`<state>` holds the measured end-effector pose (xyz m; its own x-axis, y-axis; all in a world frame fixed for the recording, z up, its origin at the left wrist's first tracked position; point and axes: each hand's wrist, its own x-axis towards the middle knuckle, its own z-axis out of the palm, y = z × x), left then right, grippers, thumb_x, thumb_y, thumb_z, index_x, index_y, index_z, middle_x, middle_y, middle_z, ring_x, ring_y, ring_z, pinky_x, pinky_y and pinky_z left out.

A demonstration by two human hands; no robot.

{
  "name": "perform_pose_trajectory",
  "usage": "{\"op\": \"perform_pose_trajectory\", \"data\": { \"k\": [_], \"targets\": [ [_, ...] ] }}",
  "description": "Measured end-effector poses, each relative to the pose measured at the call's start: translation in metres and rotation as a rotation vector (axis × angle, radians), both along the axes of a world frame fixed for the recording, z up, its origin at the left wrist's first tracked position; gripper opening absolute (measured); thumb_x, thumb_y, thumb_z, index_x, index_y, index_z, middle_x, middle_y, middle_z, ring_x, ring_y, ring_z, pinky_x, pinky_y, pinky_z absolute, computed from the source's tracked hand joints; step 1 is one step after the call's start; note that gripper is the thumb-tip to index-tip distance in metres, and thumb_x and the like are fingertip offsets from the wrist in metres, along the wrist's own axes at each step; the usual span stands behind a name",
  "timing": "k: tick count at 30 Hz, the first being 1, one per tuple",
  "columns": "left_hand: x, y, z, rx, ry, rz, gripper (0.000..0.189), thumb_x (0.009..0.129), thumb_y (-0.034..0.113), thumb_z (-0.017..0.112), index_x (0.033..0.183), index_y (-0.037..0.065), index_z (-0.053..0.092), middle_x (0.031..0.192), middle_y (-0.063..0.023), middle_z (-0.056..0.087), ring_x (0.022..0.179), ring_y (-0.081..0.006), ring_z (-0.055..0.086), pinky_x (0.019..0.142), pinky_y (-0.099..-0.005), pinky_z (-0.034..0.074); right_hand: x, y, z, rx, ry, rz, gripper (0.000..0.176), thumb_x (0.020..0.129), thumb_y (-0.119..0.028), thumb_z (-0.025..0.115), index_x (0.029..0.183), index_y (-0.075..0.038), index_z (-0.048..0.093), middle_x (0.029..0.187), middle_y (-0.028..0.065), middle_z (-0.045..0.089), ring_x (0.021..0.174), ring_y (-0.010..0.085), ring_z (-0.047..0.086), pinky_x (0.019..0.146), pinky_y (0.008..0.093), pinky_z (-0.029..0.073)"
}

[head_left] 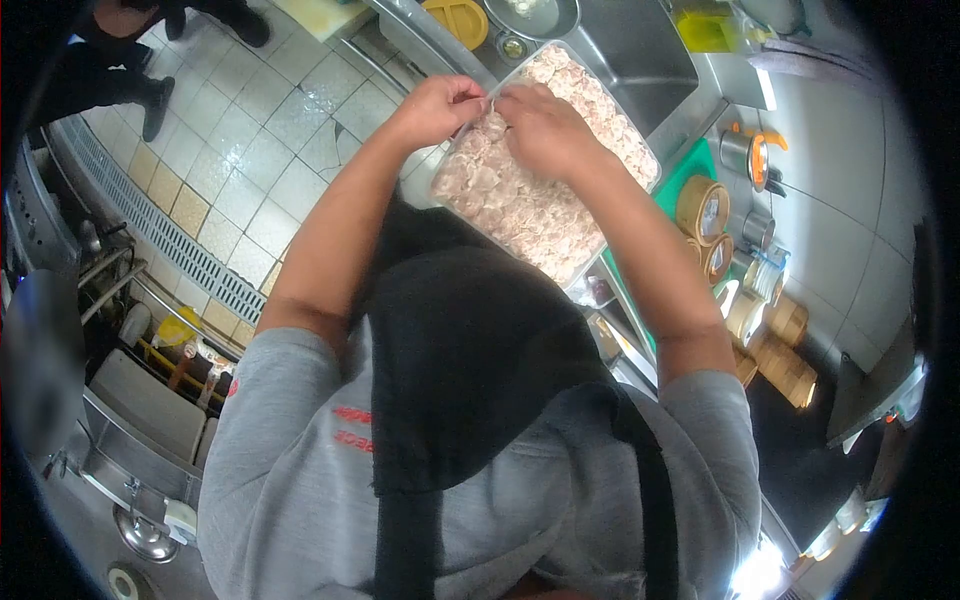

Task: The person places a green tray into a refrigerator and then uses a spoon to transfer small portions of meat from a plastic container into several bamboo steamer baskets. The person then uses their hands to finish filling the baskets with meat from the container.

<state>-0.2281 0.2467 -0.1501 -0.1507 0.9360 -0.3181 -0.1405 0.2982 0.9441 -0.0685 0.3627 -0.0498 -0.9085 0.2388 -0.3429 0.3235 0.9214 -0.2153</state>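
A clear plastic tub point(655, 165) full of pale pink, chunky food that looks like raw meat point(535, 205) sits tilted in view in front of my apron. My left hand point(445, 108) is at the tub's far left edge, thumb and fingers pinched together. Close beside it, my right hand point(548, 130) reaches over the meat with its fingers curled toward the same edge. The fingertips of both hands nearly meet there. Whatever is between them, perhaps a thin film, is too small to make out.
Beyond the tub is a steel sink point(640, 50) with a metal bowl point(540, 18) and a yellow lid-like piece point(458, 22). Bamboo steamers point(703, 210) stand on a green board point(690, 165) at right. Another person's legs point(90, 85) show at upper left, above a floor drain grate point(150, 220).
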Motion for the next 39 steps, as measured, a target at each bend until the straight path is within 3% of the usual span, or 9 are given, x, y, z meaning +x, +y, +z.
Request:
{"op": "perform_pose_trajectory", "data": {
  "k": [9, 12, 25, 28, 31, 36, 39],
  "targets": [
    [-0.001, 0.002, -0.004, 0.008, -0.024, -0.005, 0.022, 0.097, 0.018, 0.066, 0.111, 0.001, 0.071, 0.090, -0.0035, 0.072, 0.076, -0.0107, 0.065, 0.069, -0.0276, 0.054, -0.015, 0.002, 0.025, -0.130, -0.153, -0.173, 0.039, 0.090, -0.004, 0.053, 0.126, -0.005, 0.066, 0.122, 0.0213, 0.068, 0.118, 0.0382, 0.063, 0.103, 0.0469, 0.049],
    [0.000, 0.003, -0.007, 0.006, -0.033, -0.010, 0.023, 0.098, 0.019, 0.067, 0.111, 0.001, 0.070, 0.091, -0.0042, 0.073, 0.077, -0.0113, 0.066, 0.070, -0.0281, 0.055, -0.015, 0.016, 0.012, -0.204, -0.169, -0.152, 0.045, 0.089, -0.008, 0.061, 0.134, -0.003, 0.061, 0.124, 0.0226, 0.066, 0.124, 0.0369, 0.059, 0.107, 0.0435, 0.047],
    [0.001, -0.001, -0.003, -0.006, -0.008, -0.004, 0.028, 0.098, 0.020, 0.068, 0.117, 0.000, 0.069, 0.093, -0.0046, 0.073, 0.081, -0.0117, 0.067, 0.073, -0.0291, 0.055, -0.010, 0.019, -0.004, -0.077, -0.081, -0.127, 0.030, 0.095, -0.015, 0.067, 0.124, -0.007, 0.068, 0.123, 0.0139, 0.068, 0.118, 0.0330, 0.062, 0.104, 0.0425, 0.049],
    [0.011, -0.016, -0.006, 0.128, 0.006, 0.089, 0.032, 0.097, 0.020, 0.068, 0.121, -0.001, 0.069, 0.098, -0.0061, 0.074, 0.085, -0.0129, 0.068, 0.076, -0.0295, 0.056, -0.009, 0.019, -0.003, -0.086, -0.064, -0.126, 0.029, 0.095, -0.015, 0.066, 0.123, -0.007, 0.069, 0.121, 0.0138, 0.068, 0.117, 0.0329, 0.063, 0.103, 0.0427, 0.050],
    [0.013, -0.038, -0.007, 0.015, 0.069, 0.054, 0.034, 0.097, 0.021, 0.068, 0.123, -0.001, 0.070, 0.101, -0.0073, 0.075, 0.085, -0.0136, 0.069, 0.079, -0.0301, 0.056, -0.007, 0.021, -0.010, -0.080, -0.047, -0.141, 0.031, 0.094, -0.013, 0.065, 0.125, -0.009, 0.069, 0.124, 0.0145, 0.067, 0.119, 0.0334, 0.062, 0.104, 0.0431, 0.049],
    [0.021, -0.041, 0.005, -0.026, 0.163, 0.124, 0.030, 0.098, 0.022, 0.068, 0.115, -0.002, 0.073, 0.090, -0.0053, 0.075, 0.080, -0.0094, 0.065, 0.076, -0.0284, 0.054, -0.004, 0.019, -0.012, -0.104, -0.021, -0.171, 0.035, 0.094, -0.009, 0.062, 0.129, -0.011, 0.068, 0.134, 0.0145, 0.065, 0.125, 0.0334, 0.060, 0.107, 0.0438, 0.049],
    [0.023, -0.041, 0.009, -0.028, 0.171, 0.165, 0.029, 0.098, 0.022, 0.067, 0.112, -0.002, 0.073, 0.087, -0.0040, 0.074, 0.077, -0.0084, 0.063, 0.074, -0.0277, 0.052, -0.003, 0.018, -0.012, -0.078, 0.001, -0.099, 0.037, 0.093, -0.012, 0.063, 0.130, -0.006, 0.064, 0.126, 0.0154, 0.065, 0.122, 0.0336, 0.060, 0.105, 0.0434, 0.049]
  ]
}}
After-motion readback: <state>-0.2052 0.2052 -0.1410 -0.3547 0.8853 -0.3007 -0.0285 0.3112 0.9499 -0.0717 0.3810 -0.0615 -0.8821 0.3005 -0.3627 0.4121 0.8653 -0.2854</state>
